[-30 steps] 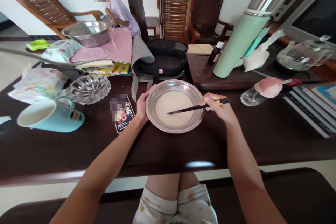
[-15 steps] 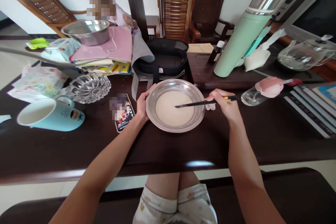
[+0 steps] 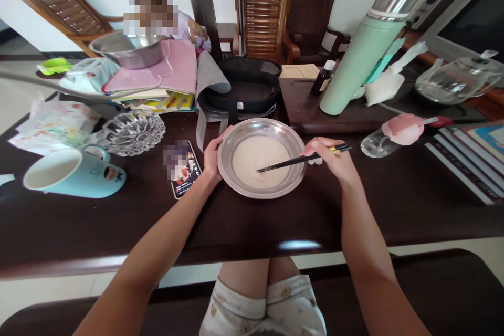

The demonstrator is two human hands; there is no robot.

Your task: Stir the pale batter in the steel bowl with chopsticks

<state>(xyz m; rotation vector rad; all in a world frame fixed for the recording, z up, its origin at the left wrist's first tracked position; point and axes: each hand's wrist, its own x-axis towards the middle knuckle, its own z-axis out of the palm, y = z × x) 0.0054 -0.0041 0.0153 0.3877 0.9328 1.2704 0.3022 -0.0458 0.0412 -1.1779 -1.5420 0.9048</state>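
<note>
A shallow round metal bowl (image 3: pixel 226 173) stands on the dark table in front of me, holding a creamy white liquid (image 3: pixel 255 155). My left hand (image 3: pixel 213 158) grips its left rim, fingers curled at the far side. In my right hand (image 3: pixel 328 156) is a pair of black chopsticks (image 3: pixel 289 161) with yellow marks near the top. Their tips dip into the liquid near the bowl's middle. A small pale scrap (image 3: pixel 315 160) lies partly hidden beneath my right hand. Left of the bowl lies a phone (image 3: pixel 185 178) with its screen lit.
A light-blue mug (image 3: pixel 74 173) and glass dish (image 3: pixel 132 134) are on the left. Behind the bowl sits a black case (image 3: pixel 248 84). Rightward are a green thermos (image 3: pixel 354 63), pink-lidded bottle (image 3: pixel 394 134) and books (image 3: pixel 468 163). A person (image 3: pixel 185 26) sits across, near a metal basin (image 3: pixel 134 52).
The chopstick tips have moved slightly left and toward me through the liquid, and the chopsticks slant more. My left hand still holds the bowl's rim.
</note>
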